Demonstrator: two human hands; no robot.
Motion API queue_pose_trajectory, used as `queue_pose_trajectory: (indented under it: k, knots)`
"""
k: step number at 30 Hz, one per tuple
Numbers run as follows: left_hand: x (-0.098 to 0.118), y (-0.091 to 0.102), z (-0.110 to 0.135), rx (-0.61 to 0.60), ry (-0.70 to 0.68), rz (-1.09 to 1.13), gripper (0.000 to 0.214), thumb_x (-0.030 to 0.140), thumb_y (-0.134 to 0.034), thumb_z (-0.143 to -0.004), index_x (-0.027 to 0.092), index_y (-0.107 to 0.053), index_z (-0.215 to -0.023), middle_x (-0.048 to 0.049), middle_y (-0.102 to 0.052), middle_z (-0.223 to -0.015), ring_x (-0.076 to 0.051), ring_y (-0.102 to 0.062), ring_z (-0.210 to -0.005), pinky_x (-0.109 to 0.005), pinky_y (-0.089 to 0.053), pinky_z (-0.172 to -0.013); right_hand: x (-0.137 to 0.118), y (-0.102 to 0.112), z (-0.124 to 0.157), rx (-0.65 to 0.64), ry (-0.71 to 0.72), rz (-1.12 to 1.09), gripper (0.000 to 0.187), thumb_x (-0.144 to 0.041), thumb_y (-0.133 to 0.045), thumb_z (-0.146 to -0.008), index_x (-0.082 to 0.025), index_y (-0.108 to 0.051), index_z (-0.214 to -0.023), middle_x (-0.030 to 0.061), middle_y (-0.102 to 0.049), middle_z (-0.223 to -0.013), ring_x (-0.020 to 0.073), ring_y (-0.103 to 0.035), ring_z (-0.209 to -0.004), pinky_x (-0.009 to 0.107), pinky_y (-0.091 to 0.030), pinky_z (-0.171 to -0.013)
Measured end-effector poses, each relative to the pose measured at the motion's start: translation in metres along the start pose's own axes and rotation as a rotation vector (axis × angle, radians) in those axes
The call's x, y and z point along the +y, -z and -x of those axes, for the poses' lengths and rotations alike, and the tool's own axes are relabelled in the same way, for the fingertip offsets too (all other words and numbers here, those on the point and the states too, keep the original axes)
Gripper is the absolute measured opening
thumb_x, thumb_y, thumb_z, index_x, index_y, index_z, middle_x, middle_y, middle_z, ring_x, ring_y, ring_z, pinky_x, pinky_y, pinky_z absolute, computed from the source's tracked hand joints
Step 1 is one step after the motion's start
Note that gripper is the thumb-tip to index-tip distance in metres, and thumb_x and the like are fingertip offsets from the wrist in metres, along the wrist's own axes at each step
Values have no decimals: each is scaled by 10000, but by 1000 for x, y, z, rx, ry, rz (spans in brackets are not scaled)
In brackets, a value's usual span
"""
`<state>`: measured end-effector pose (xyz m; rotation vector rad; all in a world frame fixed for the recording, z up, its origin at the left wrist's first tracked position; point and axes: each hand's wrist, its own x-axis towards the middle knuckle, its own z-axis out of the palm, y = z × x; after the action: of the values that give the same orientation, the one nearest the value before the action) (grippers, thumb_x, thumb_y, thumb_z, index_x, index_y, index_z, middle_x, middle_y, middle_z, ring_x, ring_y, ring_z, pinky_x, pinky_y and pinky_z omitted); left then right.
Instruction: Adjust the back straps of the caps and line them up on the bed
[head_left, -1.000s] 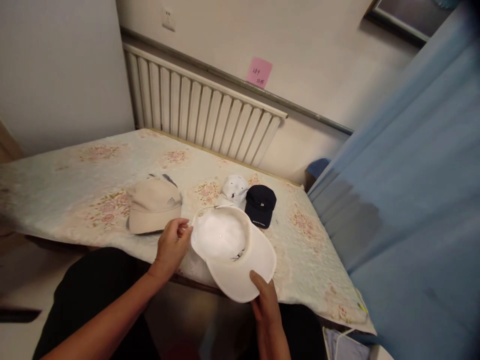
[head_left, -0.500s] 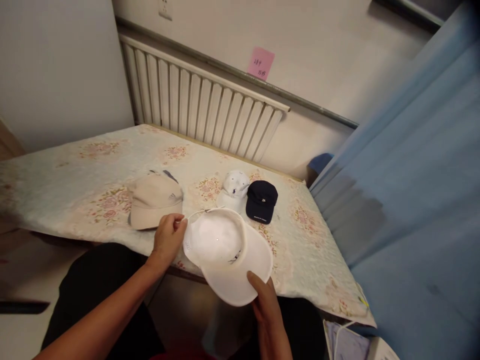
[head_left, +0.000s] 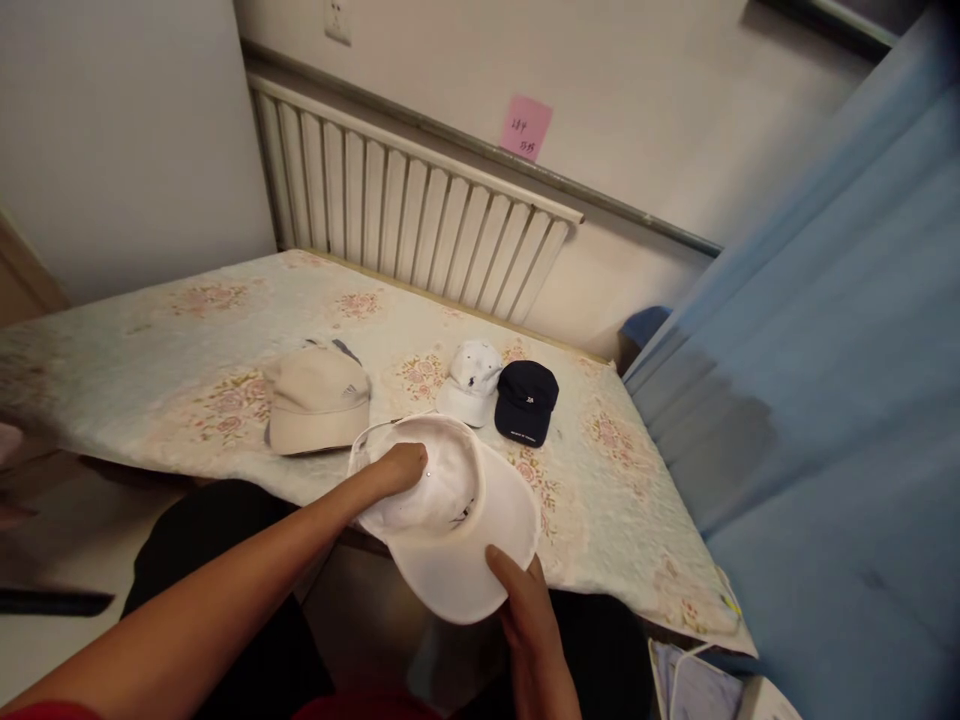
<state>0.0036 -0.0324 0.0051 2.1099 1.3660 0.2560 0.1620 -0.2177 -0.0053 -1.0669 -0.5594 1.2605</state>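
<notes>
I hold a white cap point(head_left: 465, 540) upside down over the near edge of the bed. My right hand point(head_left: 521, 605) grips the brim from below, thumb on top. My left hand point(head_left: 401, 467) is pushed down into the crown, its fingers hidden inside. Behind the cap, a beige cap point(head_left: 316, 400) lies on the bedspread to the left. A small white cap point(head_left: 469, 383) and a navy cap point(head_left: 526, 402) lie side by side to the right.
The bed carries a pale floral quilt point(head_left: 150, 350). A white radiator point(head_left: 405, 220) runs along the wall behind, with a pink sticky note point(head_left: 526, 128) above it. A blue curtain point(head_left: 825, 400) hangs at the right. A bag point(head_left: 694, 685) lies on the floor, bottom right.
My left hand has moved from the cap's back edge into the crown. The cap has tilted and shifted slightly toward me. The right hand keeps its hold on the brim.
</notes>
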Motion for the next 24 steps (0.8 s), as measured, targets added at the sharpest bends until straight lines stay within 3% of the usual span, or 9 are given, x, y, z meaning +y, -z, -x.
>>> queue_pose_trajectory:
  k: [10, 17, 24]
  knots:
    - [8, 6, -2, -24, 26, -22, 337, 349, -548, -862, 144, -558, -1129, -80, -585, -1134, -217, -589, -970, -411, -506, -814, 2, 1, 0, 0, -2, -28, 727, -277, -728, -655, -145, -456, -1317, 115, -711, -1033, 290, -671, -907, 413, -518, -815]
    - [32, 0, 3, -23, -104, 106, 238, 300, -481, -881, 132, -601, -761, -20, -616, -749, -145, -567, -701, -287, -446, -670, 0, 1, 3, -26, -32, -41, 749, -264, -730, -643, -159, -439, -1325, 105, -717, -1014, 292, -672, -904, 423, -515, -816]
    - [31, 4, -1, 12, -132, 167, 149, 157, -445, -771, 170, -567, -686, -48, -617, -711, -173, -526, -677, -287, -379, -640, 0, 0, 3, -1, -28, -63, 759, -263, -737, -620, -146, -451, -1313, 111, -722, -991, 299, -668, -915, 429, -511, -826]
